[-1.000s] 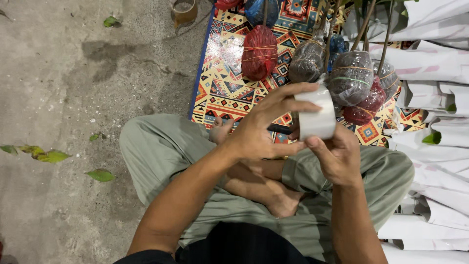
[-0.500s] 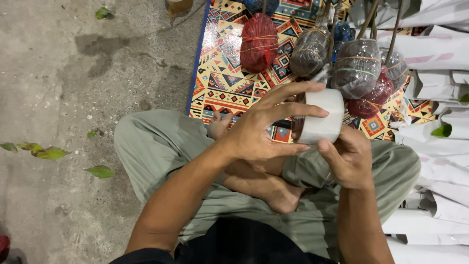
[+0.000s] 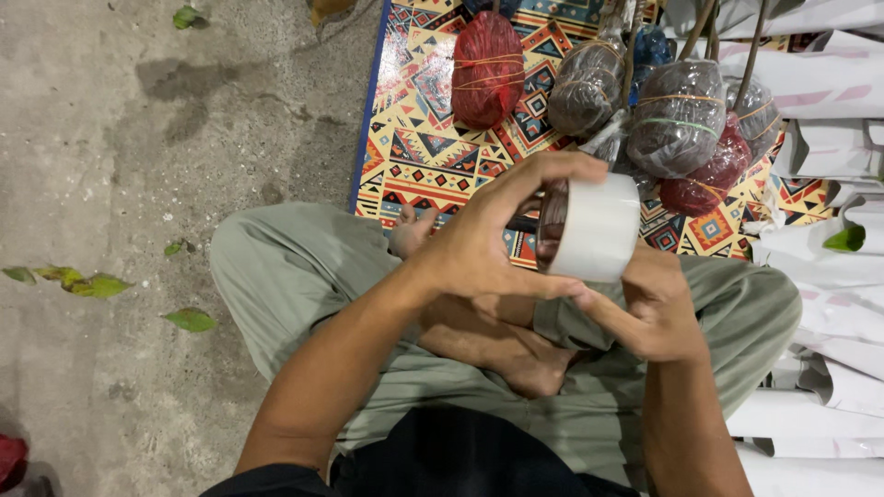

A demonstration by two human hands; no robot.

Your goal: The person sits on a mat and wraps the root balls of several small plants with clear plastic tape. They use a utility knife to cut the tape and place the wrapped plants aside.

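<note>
Gripping one roll of white tape (image 3: 597,228) above the lap, the left hand (image 3: 488,241) spans its rim while the right hand (image 3: 658,308) holds it from below, its brown core facing left, axis roughly level, with six plastic-wrapped root balls (image 3: 677,115) on one patterned mat (image 3: 414,129).

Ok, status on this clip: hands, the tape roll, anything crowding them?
Left hand grips white tape roll, fingers across its top. Right hand supports it from below. Roll held above crossed legs. Wrapped plant bundles lie close ahead on patterned mat.

Both hands (image 3: 571,276) raised over crossed legs, fingers curled.
</note>
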